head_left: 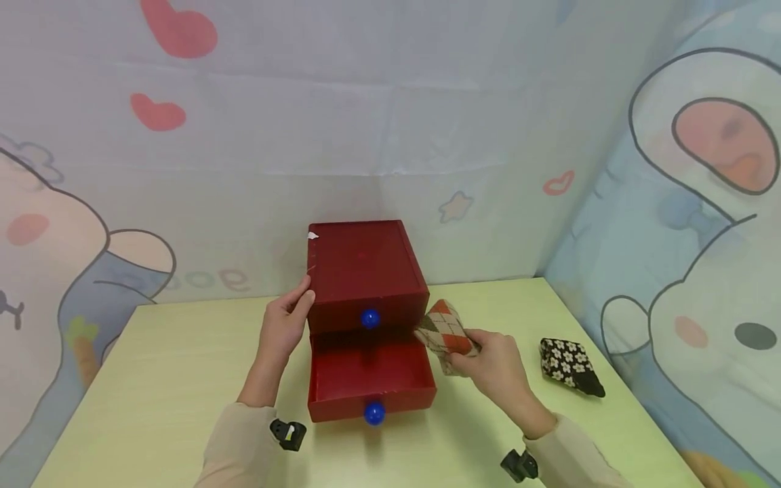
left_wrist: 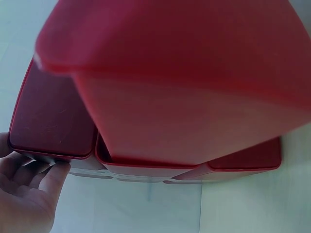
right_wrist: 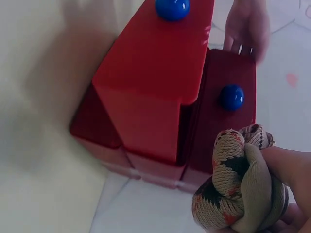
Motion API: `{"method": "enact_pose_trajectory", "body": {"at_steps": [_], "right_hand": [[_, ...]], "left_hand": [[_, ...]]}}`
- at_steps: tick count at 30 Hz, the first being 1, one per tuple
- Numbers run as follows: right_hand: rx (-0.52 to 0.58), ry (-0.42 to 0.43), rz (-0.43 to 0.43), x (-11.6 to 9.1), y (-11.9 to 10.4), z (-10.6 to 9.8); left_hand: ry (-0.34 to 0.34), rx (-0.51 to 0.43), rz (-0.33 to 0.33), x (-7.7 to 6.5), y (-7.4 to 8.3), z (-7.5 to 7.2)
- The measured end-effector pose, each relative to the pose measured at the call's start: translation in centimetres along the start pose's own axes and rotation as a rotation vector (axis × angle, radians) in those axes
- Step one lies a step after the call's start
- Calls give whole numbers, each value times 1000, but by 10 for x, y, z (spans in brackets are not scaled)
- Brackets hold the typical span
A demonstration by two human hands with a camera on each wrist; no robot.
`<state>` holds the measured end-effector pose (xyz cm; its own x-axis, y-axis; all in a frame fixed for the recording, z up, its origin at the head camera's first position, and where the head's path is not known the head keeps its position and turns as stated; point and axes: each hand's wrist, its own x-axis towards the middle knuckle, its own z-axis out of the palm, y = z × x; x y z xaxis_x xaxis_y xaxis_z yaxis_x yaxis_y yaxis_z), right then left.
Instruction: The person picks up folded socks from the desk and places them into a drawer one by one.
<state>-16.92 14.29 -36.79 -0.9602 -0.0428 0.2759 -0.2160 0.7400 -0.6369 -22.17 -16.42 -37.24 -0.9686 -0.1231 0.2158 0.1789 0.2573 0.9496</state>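
Note:
A red drawer cabinet (head_left: 363,261) stands on the table, one drawer (head_left: 372,404) pulled out below the upper closed one. Blue round knobs are on the upper drawer front (head_left: 399,310) and the pulled-out one. My left hand (head_left: 283,322) holds the cabinet's upper left edge, its fingertips at the corner. To the right of the cabinet my right hand (head_left: 497,362) grips a folded pair of argyle socks (head_left: 441,332) in beige, orange and dark green. The socks are close beside the upper drawer front; the right wrist view shows the folded socks (right_wrist: 233,179) bundled between thumb and fingers.
Folded black socks with white flowers (head_left: 569,364) lie on the table's right side. Beneath the pulled-out drawer, a lower closed drawer (right_wrist: 95,119) shows in the right wrist view. A cartoon-printed cloth (head_left: 390,135) hangs behind the table (head_left: 183,359).

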Motion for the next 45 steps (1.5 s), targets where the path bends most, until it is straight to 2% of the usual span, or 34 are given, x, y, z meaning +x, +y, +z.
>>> {"method": "enact_pose_trajectory", "body": {"at_steps": [6, 15, 17, 24, 31, 38, 41, 45], "right_hand": [[29, -96, -39, -1, -17, 10], [-11, -232, -218, 8, -40, 29], [-25, -257, -253, 9, -42, 32], [-63, -319, -284, 9, -39, 34], [-81, -371, -377, 18, -38, 36], [-71, -472, -384, 35, -45, 49], [-51, -491, -369, 40, -50, 57], [-79, -497, -348, 41, -52, 71]], "left_hand": [[-9, 15, 1, 0, 0, -1], [-2, 1, -8, 0, -1, -1], [-6, 2, -11, 0, -2, 0], [-15, -6, -15, -1, -1, 1], [-12, 6, -5, 0, -1, -1], [-5, 4, -13, 1, -3, -2], [-1, -2, -11, 1, -2, -2], [-3, -14, -12, 0, 0, -1]]}}
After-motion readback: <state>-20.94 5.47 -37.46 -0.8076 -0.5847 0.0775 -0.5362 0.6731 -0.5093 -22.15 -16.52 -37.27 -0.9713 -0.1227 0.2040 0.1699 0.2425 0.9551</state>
